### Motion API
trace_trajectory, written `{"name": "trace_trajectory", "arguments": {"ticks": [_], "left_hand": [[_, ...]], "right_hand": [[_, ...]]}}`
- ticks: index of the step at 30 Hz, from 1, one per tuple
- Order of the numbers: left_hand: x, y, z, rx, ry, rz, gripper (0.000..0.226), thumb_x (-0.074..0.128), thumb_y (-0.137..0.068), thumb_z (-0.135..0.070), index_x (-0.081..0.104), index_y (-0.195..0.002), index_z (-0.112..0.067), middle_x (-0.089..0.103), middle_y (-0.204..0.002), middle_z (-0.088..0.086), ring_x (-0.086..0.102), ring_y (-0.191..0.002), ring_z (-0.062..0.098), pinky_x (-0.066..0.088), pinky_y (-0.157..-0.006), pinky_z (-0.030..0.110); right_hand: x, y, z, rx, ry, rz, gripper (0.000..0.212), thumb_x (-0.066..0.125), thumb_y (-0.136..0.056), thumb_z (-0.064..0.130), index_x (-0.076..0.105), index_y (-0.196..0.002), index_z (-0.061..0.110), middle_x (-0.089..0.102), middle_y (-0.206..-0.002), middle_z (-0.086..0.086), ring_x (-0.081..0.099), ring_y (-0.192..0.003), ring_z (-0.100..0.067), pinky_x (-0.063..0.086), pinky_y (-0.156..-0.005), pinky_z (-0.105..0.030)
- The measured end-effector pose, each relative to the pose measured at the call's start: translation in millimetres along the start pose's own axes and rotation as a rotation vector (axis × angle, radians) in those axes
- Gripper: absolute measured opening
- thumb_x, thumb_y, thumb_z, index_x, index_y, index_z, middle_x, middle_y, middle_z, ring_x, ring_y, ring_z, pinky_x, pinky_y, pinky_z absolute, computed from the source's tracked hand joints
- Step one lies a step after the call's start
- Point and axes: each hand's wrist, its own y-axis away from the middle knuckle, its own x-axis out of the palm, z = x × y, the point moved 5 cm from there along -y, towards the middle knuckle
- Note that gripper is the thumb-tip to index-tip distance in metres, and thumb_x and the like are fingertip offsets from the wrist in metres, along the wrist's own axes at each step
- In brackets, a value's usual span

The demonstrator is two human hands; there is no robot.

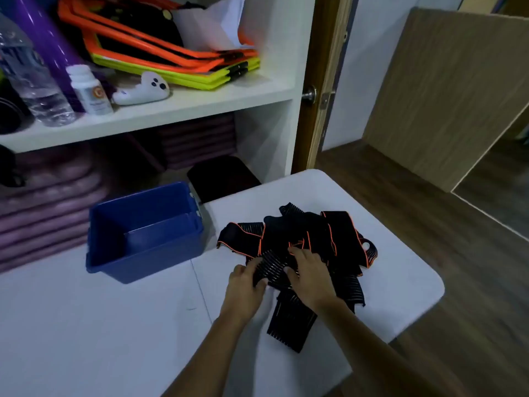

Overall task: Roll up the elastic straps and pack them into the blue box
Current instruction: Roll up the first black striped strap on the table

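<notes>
White table (pixel 100 325), rounded far-right corner, a seam running across the top. On it: blue box (pixel 160 253), open side up, at the far-left part near the table's back edge; just right of it a loose pile of elastic straps (pixel 315 233), black with orange edging, one ribbed strap trailing flat toward the near edge. Behind the table, a white shelf board (pixel 200 101) carries a water bottle (pixel 31 78), a white pill bottle (pixel 88 90), a white game controller (pixel 143 88), a purple tube (pixel 43 38) and stacked orange and yellow-green frames (pixel 171 61). Below the board are folded purple mats (pixel 48 207). Wood floor (pixel 429 253) to the right.
</notes>
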Motion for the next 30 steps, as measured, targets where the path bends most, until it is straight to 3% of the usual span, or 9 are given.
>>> {"name": "trace_trajectory", "arguments": {"ticks": [11,14,18,22,24,27,30], "left_hand": [[38,-19,15,-0.288,0.047,-0.153,0.055,0.053,-0.093,-0.024,0.031,-0.143,-0.028,0.056,-0.109,0.014,0.053,-0.102,0.026,0.038,-0.081,0.024],[41,-19,13,-0.297,0.060,-0.202,0.053,0.055,-0.091,-0.023,0.036,-0.140,-0.027,0.059,-0.106,0.011,0.053,-0.091,0.017,0.034,-0.076,0.018],[37,-18,4,-0.305,0.158,-0.306,0.049,0.061,-0.088,-0.014,0.047,-0.134,-0.025,0.047,-0.100,0.004,0.047,-0.076,0.004,0.032,-0.074,0.004],[30,-16,1,-0.313,0.241,-0.407,0.047,0.063,-0.085,-0.005,0.053,-0.127,-0.024,0.047,-0.101,0.004,0.050,-0.079,0.006,0.034,-0.074,-0.001],[28,-13,3,-0.306,0.280,-0.444,0.045,0.064,-0.084,-0.005,0.056,-0.123,-0.025,0.056,-0.105,0.002,0.053,-0.086,0.005,0.038,-0.079,0.002],[21,-10,4,-0.287,0.338,-0.500,0.043,0.065,-0.082,-0.003,0.061,-0.118,-0.025,0.065,-0.108,-0.003,0.060,-0.096,0.011,0.047,-0.087,0.022],[6,-6,1,-0.295,0.389,-0.571,0.040,0.062,-0.082,0.001,0.064,-0.114,-0.025,0.067,-0.107,-0.004,0.061,-0.092,0.010,0.046,-0.079,0.012]], "right_hand": [[47,-44,-6,-0.261,-0.182,0.122,0.049,0.054,-0.093,0.022,0.041,-0.140,0.020,0.049,-0.135,-0.002,0.042,-0.122,-0.023,0.035,-0.105,-0.035],[51,-50,-9,-0.287,-0.223,0.099,0.045,0.057,-0.092,0.018,0.048,-0.135,0.023,0.052,-0.125,-0.002,0.046,-0.116,-0.022,0.038,-0.102,-0.035],[52,-56,-13,-0.291,-0.345,0.068,0.036,0.060,-0.088,0.011,0.058,-0.122,0.022,0.055,-0.111,-0.001,0.052,-0.107,-0.020,0.044,-0.096,-0.038],[46,-58,-12,-0.321,-0.488,0.015,0.034,0.063,-0.086,0.006,0.062,-0.116,0.020,0.059,-0.109,0.002,0.058,-0.103,-0.014,0.047,-0.093,-0.028],[42,-58,-9,-0.341,-0.546,0.015,0.035,0.064,-0.085,0.005,0.063,-0.116,0.021,0.060,-0.110,0.005,0.058,-0.104,-0.009,0.046,-0.093,-0.023],[39,-56,-1,-0.354,-0.604,0.049,0.038,0.063,-0.086,0.006,0.062,-0.118,0.026,0.059,-0.114,0.010,0.055,-0.109,-0.006,0.044,-0.096,-0.023],[35,-55,7,-0.360,-0.643,0.115,0.039,0.062,-0.088,0.009,0.060,-0.121,0.029,0.056,-0.117,0.011,0.051,-0.110,0.001,0.040,-0.092,-0.013]]}}
